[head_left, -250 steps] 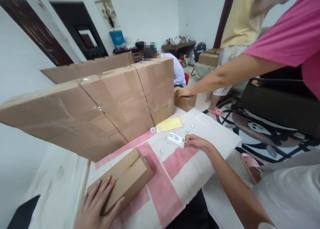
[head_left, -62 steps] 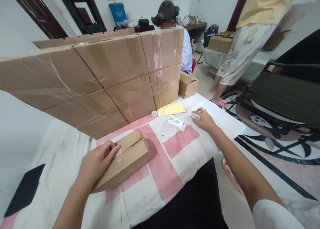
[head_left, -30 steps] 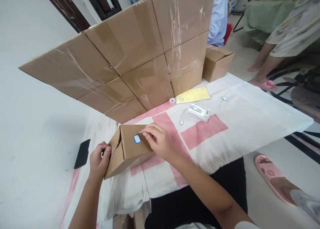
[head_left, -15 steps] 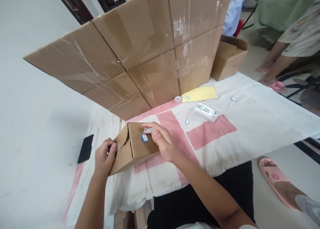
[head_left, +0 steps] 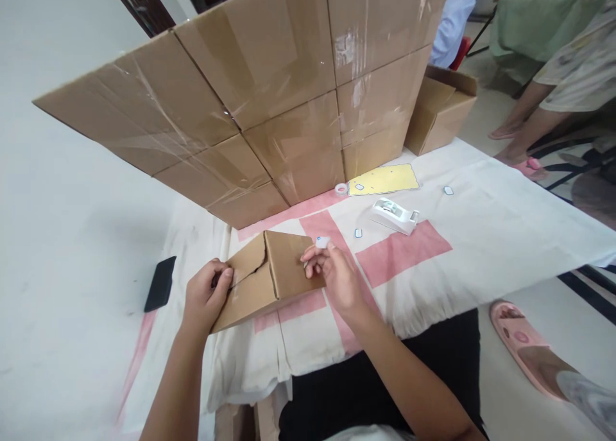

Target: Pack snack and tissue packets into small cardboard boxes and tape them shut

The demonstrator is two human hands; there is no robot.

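A small brown cardboard box [head_left: 250, 300] rests tilted on the cloth in front of me, its flaps folded together along a curved seam. At its left end, my left hand [head_left: 206, 293] is closed, fingers hooked at the flap edge and thumb on top. My right hand [head_left: 337, 274] is at the box's right face, with a small white sticker [head_left: 322, 242] pinched between its fingers. The curled lower fingers are close to the cardboard; whether they touch it I cannot tell. They cover part of that face, and the blue-edged label there does not show.
A tall wall of taped boxes [head_left: 289, 139] stands behind. On the cloth lie a white tape dispenser [head_left: 394, 216], a tape roll [head_left: 341, 189], a yellow sheet [head_left: 385, 180] and loose blue-edged labels [head_left: 358, 233]. A black phone-like slab [head_left: 160, 284] is at left; another box [head_left: 440, 110] stands back right.
The box has shifted slightly right and turned. My right hand has moved right with the white sticker, away from where the blue-edged label showed. My left hand keeps its hold.
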